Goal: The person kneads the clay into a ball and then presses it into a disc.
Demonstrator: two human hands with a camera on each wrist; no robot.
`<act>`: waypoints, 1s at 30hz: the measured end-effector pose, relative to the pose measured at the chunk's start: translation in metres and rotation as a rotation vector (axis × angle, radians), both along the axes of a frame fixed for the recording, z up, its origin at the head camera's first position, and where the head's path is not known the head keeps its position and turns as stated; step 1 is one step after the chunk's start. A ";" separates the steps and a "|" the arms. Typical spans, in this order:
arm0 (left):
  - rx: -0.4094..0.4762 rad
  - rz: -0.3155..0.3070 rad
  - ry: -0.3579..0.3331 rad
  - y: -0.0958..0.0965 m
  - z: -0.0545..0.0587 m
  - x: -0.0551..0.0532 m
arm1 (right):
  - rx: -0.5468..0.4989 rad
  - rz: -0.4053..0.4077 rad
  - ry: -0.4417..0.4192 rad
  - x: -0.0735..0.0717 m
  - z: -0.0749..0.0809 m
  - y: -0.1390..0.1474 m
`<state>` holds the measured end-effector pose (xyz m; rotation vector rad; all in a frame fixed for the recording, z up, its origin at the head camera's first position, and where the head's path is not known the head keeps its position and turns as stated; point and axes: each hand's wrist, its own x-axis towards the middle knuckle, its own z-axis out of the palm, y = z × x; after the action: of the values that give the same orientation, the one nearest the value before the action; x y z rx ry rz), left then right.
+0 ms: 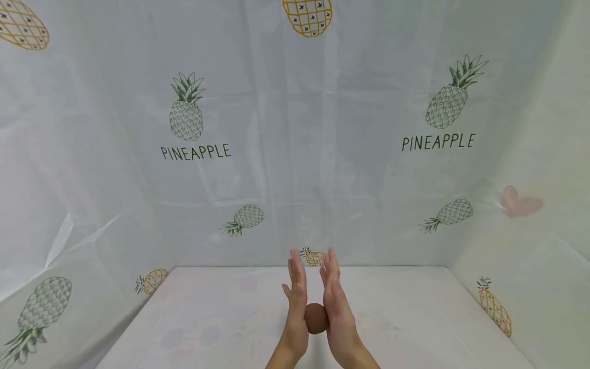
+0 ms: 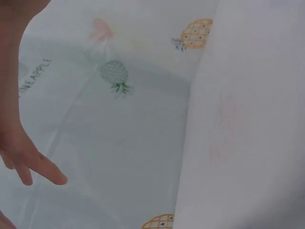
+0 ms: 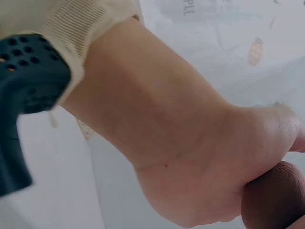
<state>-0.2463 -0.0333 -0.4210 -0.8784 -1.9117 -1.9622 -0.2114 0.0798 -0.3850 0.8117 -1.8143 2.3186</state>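
Note:
A brown ball (image 1: 316, 318), smooth like modelling clay, sits between the heels of two upright palms above the white table. My left hand (image 1: 297, 302) presses it from the left and my right hand (image 1: 337, 312) from the right. Both hands have their fingers straight and pointing up and away, with a gap between the fingertips. In the right wrist view, the ball (image 3: 272, 198) shows fine creases and touches the right palm (image 3: 205, 167). The left wrist view shows part of a hand with spread fingers at its left edge; the ball is out of that view.
Under the hands lies a white tabletop (image 1: 221, 307) with faint coloured marks. Pale sheeting (image 1: 295, 154) printed with pineapples stands behind and at both sides. A dark perforated device (image 3: 33, 71) and a cream cuff (image 3: 95, 28) appear in the right wrist view.

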 end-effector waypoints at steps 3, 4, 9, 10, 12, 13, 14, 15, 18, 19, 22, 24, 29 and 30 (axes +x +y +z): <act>-0.032 -0.019 0.035 0.005 -0.003 0.005 | -0.006 -0.047 0.006 -0.004 0.001 0.005; -0.034 -0.032 0.047 0.007 -0.004 0.007 | -0.007 -0.065 0.006 -0.005 0.001 0.007; -0.008 -0.128 0.070 0.015 -0.002 0.017 | -0.011 -0.121 -0.007 -0.016 -0.002 0.017; -0.002 -0.144 0.071 0.016 -0.001 0.019 | -0.012 -0.123 -0.012 -0.018 -0.002 0.019; 0.011 -0.168 0.071 0.017 0.000 0.022 | -0.014 -0.118 -0.024 -0.023 -0.005 0.021; 0.017 -0.177 0.064 0.018 0.001 0.025 | -0.016 -0.111 -0.030 -0.025 -0.006 0.022; 0.022 -0.183 0.050 0.018 0.002 0.026 | -0.017 -0.103 -0.037 -0.027 -0.008 0.022; 0.025 -0.183 0.037 0.017 0.003 0.028 | -0.018 -0.091 -0.046 -0.028 -0.010 0.022; 0.036 -0.167 -0.008 0.015 0.006 0.030 | -0.015 -0.046 -0.065 -0.032 -0.016 0.019; 0.036 -0.155 -0.023 0.013 0.007 0.030 | -0.013 -0.033 -0.068 -0.033 -0.018 0.018; 0.031 -0.123 -0.045 0.009 0.010 0.028 | 0.006 -0.012 -0.072 -0.032 -0.024 0.012; 0.027 -0.102 -0.043 0.006 0.013 0.025 | 0.021 -0.008 -0.068 -0.030 -0.026 0.007; 0.045 -0.064 -0.036 -0.003 0.017 0.016 | 0.061 0.016 -0.054 -0.022 -0.026 -0.002; 0.051 -0.056 -0.041 -0.005 0.018 0.014 | 0.069 0.021 -0.054 -0.020 -0.025 -0.003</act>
<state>-0.2318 -0.0385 -0.4030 -0.8931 -1.8702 -2.0670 -0.2314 0.0764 -0.4104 0.7880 -1.9264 2.3242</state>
